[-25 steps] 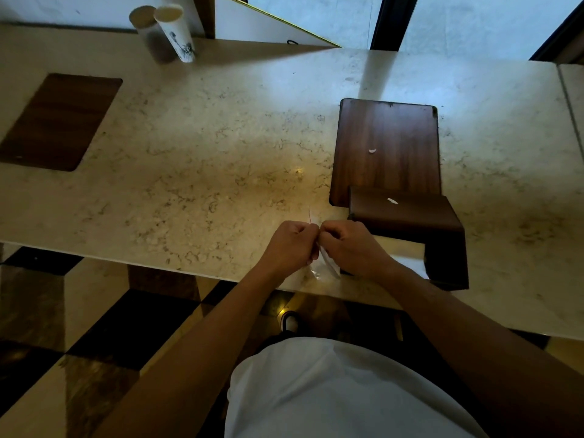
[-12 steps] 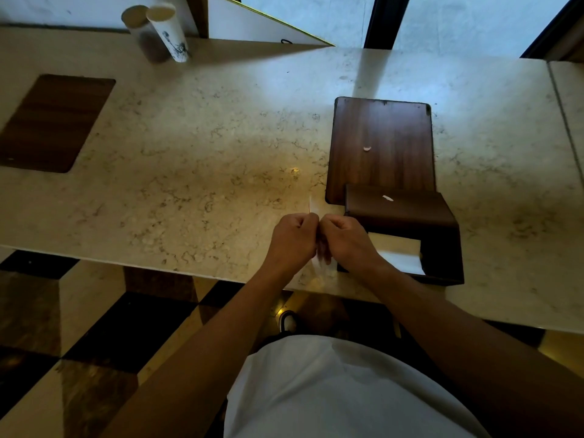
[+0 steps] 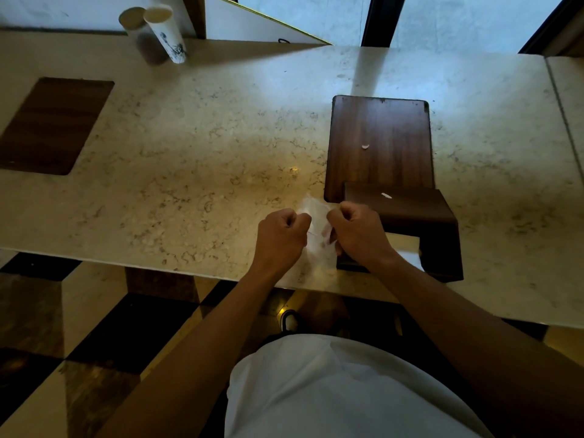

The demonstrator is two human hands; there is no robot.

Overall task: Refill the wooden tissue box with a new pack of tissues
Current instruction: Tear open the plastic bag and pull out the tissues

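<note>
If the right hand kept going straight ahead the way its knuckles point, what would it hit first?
Probably the dark wooden tissue box: the right hand sits just short of its near left corner. Depth is unclear, so it may slip past onto the flat wooden board.

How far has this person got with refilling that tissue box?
Done: the wooden box is open, its flat wooden panel lying behind it on the marble counter. In hand: the left hand and right hand grip a thin clear wrapper between them, apparently pulling it apart. Left: finishing the tissue loading, refitting the panel.
</note>
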